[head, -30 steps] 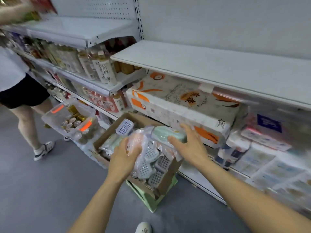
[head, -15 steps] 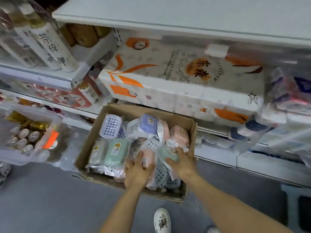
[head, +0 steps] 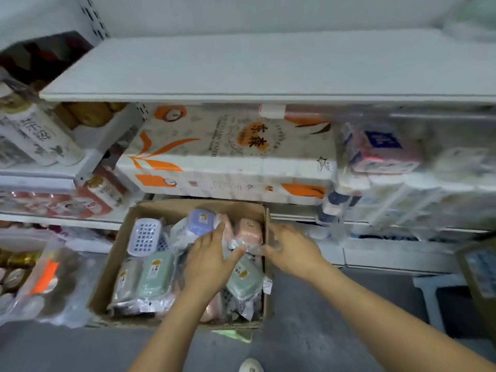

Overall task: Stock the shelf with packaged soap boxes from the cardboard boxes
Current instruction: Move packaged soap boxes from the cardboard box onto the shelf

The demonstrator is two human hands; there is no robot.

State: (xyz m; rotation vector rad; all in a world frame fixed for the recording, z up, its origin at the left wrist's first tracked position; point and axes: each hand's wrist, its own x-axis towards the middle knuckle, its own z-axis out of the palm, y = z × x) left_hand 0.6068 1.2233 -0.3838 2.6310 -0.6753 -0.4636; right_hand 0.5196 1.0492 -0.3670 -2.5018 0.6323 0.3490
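Note:
An open cardboard box [head: 107,285] stands on the floor in front of the shelving. It holds several plastic-wrapped soap boxes: green ones [head: 155,277], a purple one [head: 200,221], a pink one [head: 248,230] and a white latticed one [head: 145,236]. My left hand [head: 209,261] lies over the middle of the pile, fingers spread and straight, touching the wrappers. My right hand [head: 295,253] is at the box's right wall, its fingertips against the clear wrap beside the pink soap box; blur hides its grip. Above, a wide white shelf [head: 241,68] lies bare.
A large toilet-paper pack [head: 228,151] fills the shelf just behind the box, with tissue packs [head: 381,151] to its right and bottles [head: 40,135] to its left. A clear bin of cans [head: 26,277] sits at left. A second cardboard box [head: 480,277] stands at right.
The wrapped bundle I held up a second ago now lies in the box. My view has dropped and come closer. My right hand has moved out to the box's right wall.

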